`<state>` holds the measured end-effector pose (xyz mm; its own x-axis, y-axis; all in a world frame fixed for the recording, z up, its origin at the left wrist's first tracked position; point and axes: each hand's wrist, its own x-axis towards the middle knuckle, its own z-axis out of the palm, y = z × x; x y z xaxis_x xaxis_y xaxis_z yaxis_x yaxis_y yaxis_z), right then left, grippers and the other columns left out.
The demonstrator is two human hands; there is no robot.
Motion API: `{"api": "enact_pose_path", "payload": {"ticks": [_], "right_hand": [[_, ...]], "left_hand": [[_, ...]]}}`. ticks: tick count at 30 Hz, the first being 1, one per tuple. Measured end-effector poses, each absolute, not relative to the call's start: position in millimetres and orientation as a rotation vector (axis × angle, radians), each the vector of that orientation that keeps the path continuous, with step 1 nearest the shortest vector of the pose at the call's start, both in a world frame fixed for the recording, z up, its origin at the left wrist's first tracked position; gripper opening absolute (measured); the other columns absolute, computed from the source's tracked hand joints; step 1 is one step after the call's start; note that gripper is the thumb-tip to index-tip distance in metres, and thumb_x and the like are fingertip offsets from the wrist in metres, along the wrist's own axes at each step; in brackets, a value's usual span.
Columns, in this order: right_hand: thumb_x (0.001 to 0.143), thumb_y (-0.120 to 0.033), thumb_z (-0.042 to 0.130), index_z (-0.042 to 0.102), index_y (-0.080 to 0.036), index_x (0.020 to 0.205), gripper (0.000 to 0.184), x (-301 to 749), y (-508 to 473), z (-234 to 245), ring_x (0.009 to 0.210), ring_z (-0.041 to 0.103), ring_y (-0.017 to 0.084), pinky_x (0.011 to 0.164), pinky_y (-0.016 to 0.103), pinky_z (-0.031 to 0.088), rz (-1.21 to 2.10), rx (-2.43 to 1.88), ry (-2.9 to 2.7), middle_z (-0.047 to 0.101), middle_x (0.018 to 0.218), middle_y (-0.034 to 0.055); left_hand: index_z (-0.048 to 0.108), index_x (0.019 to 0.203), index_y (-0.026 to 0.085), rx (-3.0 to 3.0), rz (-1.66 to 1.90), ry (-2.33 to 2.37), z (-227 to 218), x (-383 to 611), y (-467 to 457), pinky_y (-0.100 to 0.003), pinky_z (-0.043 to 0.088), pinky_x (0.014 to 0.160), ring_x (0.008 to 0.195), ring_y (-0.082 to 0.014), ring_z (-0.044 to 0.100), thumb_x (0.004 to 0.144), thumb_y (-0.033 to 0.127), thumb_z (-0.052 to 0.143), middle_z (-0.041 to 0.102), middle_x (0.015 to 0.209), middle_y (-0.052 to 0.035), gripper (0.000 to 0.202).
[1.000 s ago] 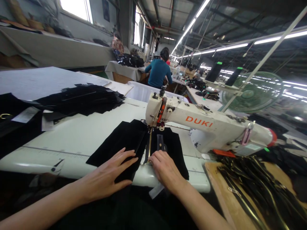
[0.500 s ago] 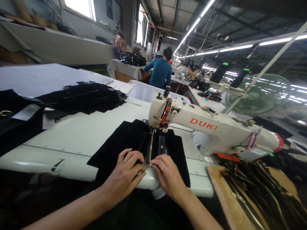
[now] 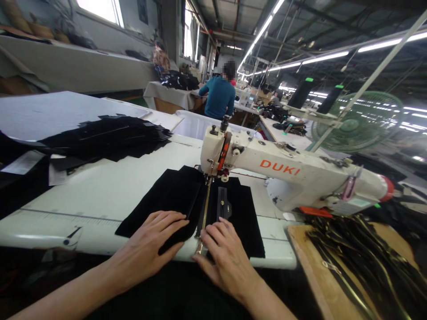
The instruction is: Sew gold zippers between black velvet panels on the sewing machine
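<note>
A black fabric panel (image 3: 176,193) lies under the needle of a white sewing machine (image 3: 247,160). A gold-toothed zipper (image 3: 207,202) runs from the presser foot toward me. My left hand (image 3: 153,240) rests on the panel left of the zipper, its fingers stretched and the thumb apart at the front edge. On the zipper's right side, my right hand (image 3: 227,255) lies with fingers on the fabric and its thumb by the metal zipper pull (image 3: 199,247). Beside it is a dark strip with a small gold zipper pull (image 3: 222,202).
Stacked black pieces (image 3: 113,135) lie left on the table (image 3: 100,186). Several gold-toothed zippers (image 3: 363,262) lie on a wooden board (image 3: 300,249) at right. Thread cones (image 3: 300,93) and a green fan (image 3: 356,122) stand behind. A person in blue (image 3: 218,98) sits ahead.
My hands have spread apart from the zipper's near end. The left moved left onto the panel, and its fingers straightened. The zipper pull now shows between the hands, and the view shifted slightly.
</note>
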<state>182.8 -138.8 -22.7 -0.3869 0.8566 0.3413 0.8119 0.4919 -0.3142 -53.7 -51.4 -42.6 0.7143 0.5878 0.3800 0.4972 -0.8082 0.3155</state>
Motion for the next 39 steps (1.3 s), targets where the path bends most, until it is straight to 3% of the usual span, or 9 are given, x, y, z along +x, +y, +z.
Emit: {"api": "enact_pose_path", "payload": {"ticks": [6, 13, 15, 19, 23, 27, 32, 36, 39], "right_hand": [[0.091, -0.019, 0.067, 0.059, -0.021, 0.119, 0.030, 169, -142, -27, 0.105, 0.058, 0.024, 0.117, 0.053, 0.032, 0.152, -1.468, -2.081, 0.063, 0.109, 0.0051], [0.084, -0.005, 0.062, 0.058, -0.023, 0.092, 0.020, 149, -140, -39, 0.093, 0.059, 0.023, 0.115, 0.058, 0.036, 0.027, -1.655, -1.847, 0.060, 0.093, 0.0021], [0.084, -0.001, 0.057, 0.059, -0.022, 0.097, 0.024, 148, -141, -41, 0.095, 0.060, 0.023, 0.116, 0.056, 0.035, 0.004, -1.640, -1.914, 0.061, 0.096, 0.0027], [0.090, 0.000, 0.050, 0.058, -0.018, 0.120, 0.036, 154, -145, -40, 0.113, 0.057, 0.025, 0.120, 0.055, 0.032, -0.011, -1.591, -2.100, 0.062, 0.115, 0.0072], [0.091, 0.003, 0.048, 0.054, -0.014, 0.131, 0.044, 159, -146, -37, 0.125, 0.052, 0.026, 0.123, 0.054, 0.026, -0.036, -1.563, -2.176, 0.060, 0.126, 0.0102], [0.087, 0.004, 0.055, 0.059, -0.016, 0.121, 0.039, 161, -144, -34, 0.120, 0.056, 0.025, 0.123, 0.053, 0.029, -0.009, -1.549, -2.216, 0.062, 0.120, 0.0085], [0.091, 0.003, 0.052, 0.060, -0.015, 0.122, 0.037, 158, -146, -39, 0.114, 0.060, 0.023, 0.119, 0.051, 0.037, -0.052, -1.542, -2.094, 0.064, 0.117, 0.0091], [0.093, 0.003, 0.051, 0.059, -0.018, 0.127, 0.040, 157, -149, -46, 0.116, 0.061, 0.022, 0.120, 0.051, 0.035, -0.050, -1.541, -2.014, 0.066, 0.118, 0.0076], [0.094, 0.002, 0.051, 0.061, -0.019, 0.124, 0.038, 156, -149, -47, 0.113, 0.063, 0.022, 0.118, 0.053, 0.037, -0.063, -1.531, -1.985, 0.067, 0.115, 0.0074]], "left_hand": [[0.065, 0.130, 0.030, 2.772, 0.681, 0.803, -38, -53, -49, -0.039, 0.045, 0.102, 0.118, -0.0250, 0.056, 0.097, 0.034, 0.062, 0.063, 0.128, -0.0037, 0.033], [0.068, 0.125, 0.030, 2.674, 0.823, 0.823, -43, -52, -49, -0.034, 0.048, 0.098, 0.114, -0.0216, 0.058, 0.102, 0.026, 0.052, 0.065, 0.122, -0.0020, 0.028], [0.065, 0.129, 0.030, 2.700, 0.796, 0.796, -46, -54, -49, -0.035, 0.048, 0.101, 0.118, -0.0234, 0.057, 0.101, 0.033, 0.057, 0.064, 0.127, -0.0022, 0.029], [0.053, 0.144, 0.026, 2.786, 0.652, 0.739, -46, -58, -51, -0.040, 0.046, 0.107, 0.126, -0.0286, 0.053, 0.087, 0.041, 0.075, 0.060, 0.139, -0.0056, 0.063], [0.059, 0.136, 0.028, 2.717, 0.632, 0.723, -39, -66, -41, -0.033, 0.046, 0.106, 0.122, -0.0217, 0.057, 0.099, 0.025, 0.057, 0.065, 0.131, -0.0023, 0.037], [0.063, 0.127, 0.025, 2.595, 0.811, 0.748, -27, -70, -28, -0.026, 0.048, 0.100, 0.110, -0.0175, 0.063, 0.104, 0.029, 0.050, 0.067, 0.122, -0.0017, 0.026], [0.066, 0.124, 0.026, 2.688, 0.756, 0.597, -26, -59, -38, -0.031, 0.049, 0.102, 0.116, -0.0209, 0.060, 0.102, 0.030, 0.055, 0.066, 0.124, -0.0032, 0.024], [0.051, 0.143, 0.027, 2.682, 0.582, 0.601, -37, -53, -53, -0.040, 0.047, 0.109, 0.128, -0.0274, 0.051, 0.085, 0.033, 0.078, 0.059, 0.136, -0.0062, 0.064], [0.044, 0.148, 0.030, 2.664, 0.529, 0.626, -39, -54, -56, -0.041, 0.043, 0.111, 0.130, -0.0265, 0.047, 0.081, 0.006, 0.064, 0.054, 0.138, -0.0050, 0.074]]}}
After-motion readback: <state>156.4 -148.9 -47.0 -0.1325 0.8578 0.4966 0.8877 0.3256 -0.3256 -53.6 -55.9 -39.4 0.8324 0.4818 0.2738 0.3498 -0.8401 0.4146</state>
